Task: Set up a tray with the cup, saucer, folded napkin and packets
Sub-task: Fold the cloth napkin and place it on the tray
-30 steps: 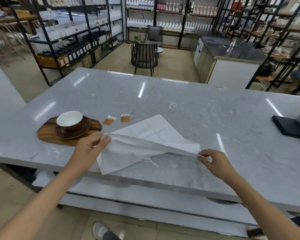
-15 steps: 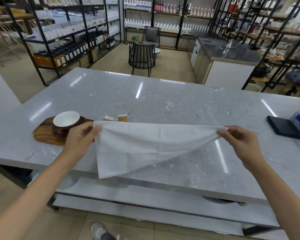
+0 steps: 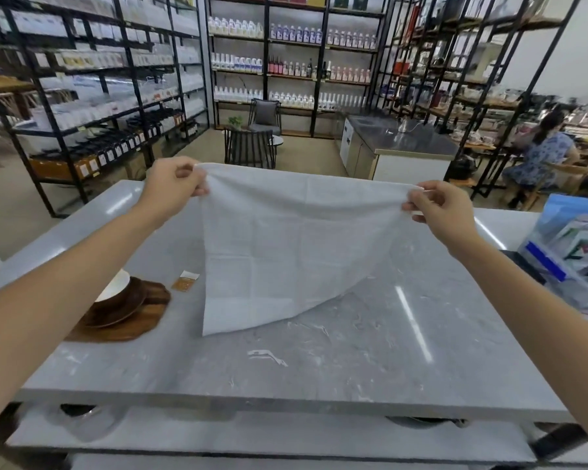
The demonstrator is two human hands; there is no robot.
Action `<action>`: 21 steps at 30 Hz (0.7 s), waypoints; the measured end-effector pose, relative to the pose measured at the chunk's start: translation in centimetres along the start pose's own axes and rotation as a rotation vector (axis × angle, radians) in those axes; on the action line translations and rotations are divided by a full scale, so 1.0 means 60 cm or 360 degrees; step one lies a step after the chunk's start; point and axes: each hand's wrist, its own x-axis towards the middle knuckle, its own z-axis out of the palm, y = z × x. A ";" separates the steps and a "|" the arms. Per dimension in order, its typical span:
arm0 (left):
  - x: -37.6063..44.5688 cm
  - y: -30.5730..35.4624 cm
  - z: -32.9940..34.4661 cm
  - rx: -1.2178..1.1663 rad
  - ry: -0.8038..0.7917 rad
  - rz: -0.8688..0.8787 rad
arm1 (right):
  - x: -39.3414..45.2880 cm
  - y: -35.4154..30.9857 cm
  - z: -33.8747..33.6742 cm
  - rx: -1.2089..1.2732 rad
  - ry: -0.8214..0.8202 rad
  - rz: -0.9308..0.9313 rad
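Observation:
A white cloth napkin [image 3: 286,245] hangs spread in the air above the grey marble table [image 3: 336,351]. My left hand [image 3: 175,184] pinches its upper left corner and my right hand [image 3: 437,206] pinches its upper right corner. The napkin's lower left corner dangles just over the tabletop. At the left, partly behind my left forearm, a wooden tray [image 3: 140,320] carries a dark brown saucer [image 3: 123,305] with a white cup [image 3: 118,284] on it. One orange packet [image 3: 184,281] lies on the table beside the tray; any other packet is hidden behind the napkin.
A blue and white plastic bag [image 3: 571,256] sits at the table's right edge. Beyond the table are black chairs [image 3: 250,152], a steel counter [image 3: 401,144], tall shelving and a seated person [image 3: 543,157] at the far right.
Both hands have lifted the napkin off the table and stretched it out in the air by its two top corners. The camera has tilted up.

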 end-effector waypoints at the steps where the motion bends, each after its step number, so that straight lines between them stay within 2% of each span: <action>1: 0.002 0.008 -0.004 -0.0048 0.0019 0.0032 | 0.002 -0.006 -0.006 0.0009 0.0026 -0.0030; 8: -0.093 0.023 -0.020 -0.0258 -0.0011 0.0112 | -0.081 -0.012 -0.043 0.0054 0.0059 -0.0108; 12: -0.198 -0.002 -0.029 -0.0236 -0.0060 0.0017 | -0.180 0.020 -0.055 0.0071 0.0024 0.0002; 17: -0.305 -0.027 -0.054 -0.0042 -0.0070 0.0065 | -0.299 0.055 -0.062 0.0163 -0.0038 0.0153; 21: -0.366 -0.044 -0.066 -0.0139 -0.0026 0.0057 | -0.360 0.073 -0.056 0.0184 -0.0079 0.0234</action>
